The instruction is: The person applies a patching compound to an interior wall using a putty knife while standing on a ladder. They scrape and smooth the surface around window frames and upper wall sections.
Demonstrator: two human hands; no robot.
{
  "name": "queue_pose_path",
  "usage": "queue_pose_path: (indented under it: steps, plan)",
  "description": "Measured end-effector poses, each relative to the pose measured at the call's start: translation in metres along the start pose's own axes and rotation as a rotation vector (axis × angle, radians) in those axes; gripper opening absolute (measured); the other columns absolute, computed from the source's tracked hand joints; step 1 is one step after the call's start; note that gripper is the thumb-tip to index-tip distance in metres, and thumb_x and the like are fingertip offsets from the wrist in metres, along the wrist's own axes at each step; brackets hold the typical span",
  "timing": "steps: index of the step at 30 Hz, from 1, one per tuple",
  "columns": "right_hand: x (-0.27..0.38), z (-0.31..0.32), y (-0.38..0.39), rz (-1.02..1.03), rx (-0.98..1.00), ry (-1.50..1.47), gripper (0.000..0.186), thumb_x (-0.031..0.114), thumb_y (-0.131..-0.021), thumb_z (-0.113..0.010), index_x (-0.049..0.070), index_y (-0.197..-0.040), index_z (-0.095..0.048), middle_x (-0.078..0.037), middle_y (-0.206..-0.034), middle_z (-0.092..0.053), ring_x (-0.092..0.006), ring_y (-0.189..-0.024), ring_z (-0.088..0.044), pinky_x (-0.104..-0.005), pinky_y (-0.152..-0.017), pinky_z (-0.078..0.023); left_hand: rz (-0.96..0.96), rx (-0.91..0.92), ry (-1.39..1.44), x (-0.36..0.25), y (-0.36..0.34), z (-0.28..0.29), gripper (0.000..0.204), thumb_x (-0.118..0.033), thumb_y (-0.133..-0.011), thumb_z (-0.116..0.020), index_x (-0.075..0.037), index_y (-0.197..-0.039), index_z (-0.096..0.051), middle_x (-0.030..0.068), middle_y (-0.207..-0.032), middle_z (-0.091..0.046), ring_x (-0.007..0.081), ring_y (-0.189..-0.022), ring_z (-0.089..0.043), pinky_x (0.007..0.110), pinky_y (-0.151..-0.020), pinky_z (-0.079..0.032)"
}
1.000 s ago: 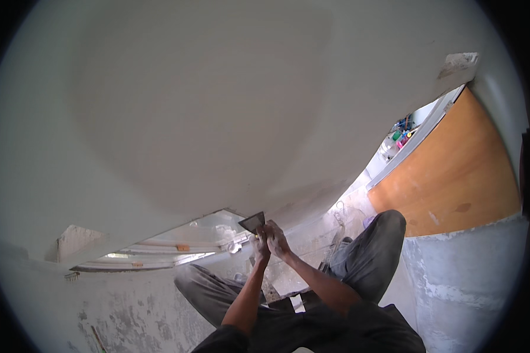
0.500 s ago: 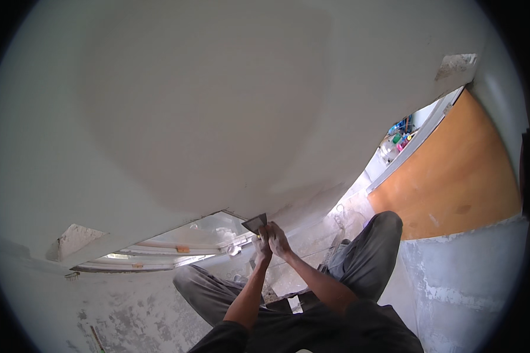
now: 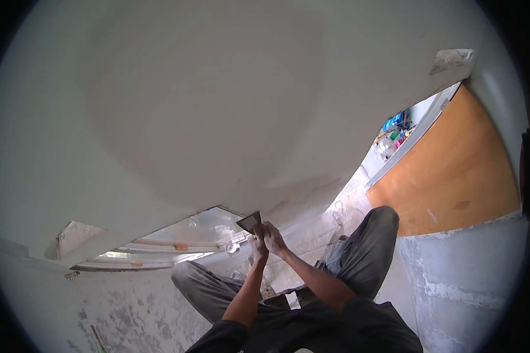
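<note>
A putty knife [image 3: 249, 222] with a wide, dark, flared blade stands out ahead of my two hands, blade end away from me. My left hand [image 3: 258, 246] is closed round its handle, of which a small yellowish bit shows. Pressed close on the right, my right hand [image 3: 273, 237] has its fingers bent against the base of the tool; its exact grip is partly hidden. Beyond the blade spreads a broad grey plastered surface [image 3: 206, 117], with a darker round patch in its middle. The blade tip appears near this surface's lower edge; whether they touch I cannot tell.
A window [image 3: 203, 226] opens at the left of my hands. Bare rough patches [image 3: 78, 236] mark the plaster. On the right are an orange door panel [image 3: 453, 170] and a gap showing colourful items [image 3: 394, 140]. My bent knees [image 3: 374, 235] flank my arms.
The whole view has shifted slightly, so hands, putty knife and surroundings sit a little farther left and up. Both hands keep about the same grip.
</note>
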State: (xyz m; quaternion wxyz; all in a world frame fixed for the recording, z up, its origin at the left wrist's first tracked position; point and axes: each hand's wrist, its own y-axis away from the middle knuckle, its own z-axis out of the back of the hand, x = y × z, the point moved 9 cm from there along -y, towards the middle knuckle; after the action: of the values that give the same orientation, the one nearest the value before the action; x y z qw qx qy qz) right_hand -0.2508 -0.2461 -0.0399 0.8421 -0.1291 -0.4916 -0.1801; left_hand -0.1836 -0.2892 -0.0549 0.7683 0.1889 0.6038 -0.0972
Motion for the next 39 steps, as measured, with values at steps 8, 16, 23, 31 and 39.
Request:
queue_pose_path:
  steps: [8, 16, 23, 31, 39]
  plan:
    - [0.009, 0.014, 0.004, -0.118, -0.229, -0.746, 0.007, 0.013, -0.091, -0.041, 0.009, -0.089, -0.046, -0.002, -0.08, -0.047, -0.0122, -0.077, -0.046, -0.027, -0.074, -0.039, -0.088, -0.02, 0.199, 0.016, -0.003, 0.005, 0.05, -0.045, -0.089, -0.047, 0.002, -0.076, -0.058, 0.001, -0.064, -0.055, 0.0074, -0.06, -0.046, 0.027, -0.048, -0.038]
    - [0.029, 0.051, -0.009, -0.014, -0.264, -0.62, 0.014, 0.012, -0.091, -0.044, 0.007, -0.078, -0.044, -0.003, -0.072, -0.043, -0.0114, -0.068, -0.042, -0.0271, -0.063, -0.038, -0.134, -0.022, 0.27, -0.008, -0.015, -0.008, 0.051, -0.045, -0.088, -0.049, 0.001, -0.067, -0.056, -0.0002, -0.055, -0.051, 0.0066, -0.053, -0.042, 0.027, -0.044, -0.034]
    - [0.042, 0.056, -0.001, 0.13, -0.364, -0.466, 0.02, 0.015, -0.091, -0.041, 0.003, -0.076, -0.045, -0.009, -0.072, -0.046, -0.0198, -0.068, -0.045, -0.032, -0.064, -0.038, -0.106, -0.04, 0.213, -0.007, -0.004, -0.001, 0.052, -0.049, -0.088, -0.045, -0.002, -0.07, -0.056, -0.0014, -0.058, -0.051, 0.0061, -0.055, -0.043, 0.027, -0.046, -0.035]
    - [-0.001, 0.022, 0.009, 0.046, -0.31, -0.455, 0.016, 0.014, -0.092, -0.039, 0.006, -0.08, -0.045, -0.007, -0.072, -0.046, -0.0205, -0.069, -0.048, -0.0328, -0.066, -0.04, -0.024, 0.036, 0.1, 0.036, -0.008, -0.012, 0.052, -0.045, -0.089, -0.046, 0.001, -0.068, -0.056, -0.0002, -0.054, -0.05, 0.0067, -0.053, -0.042, 0.028, -0.044, -0.034]
    - [-0.001, 0.016, 0.006, -0.134, -0.184, -0.606, 0.014, 0.016, -0.094, -0.037, 0.008, -0.085, -0.045, -0.003, -0.076, -0.047, -0.0163, -0.071, -0.046, -0.0262, -0.066, -0.041, -0.057, 0.058, 0.064, 0.017, -0.003, -0.002, 0.052, -0.048, -0.089, -0.044, -0.002, -0.067, -0.056, -0.0021, -0.056, -0.05, 0.0058, -0.053, -0.042, 0.026, -0.044, -0.033]
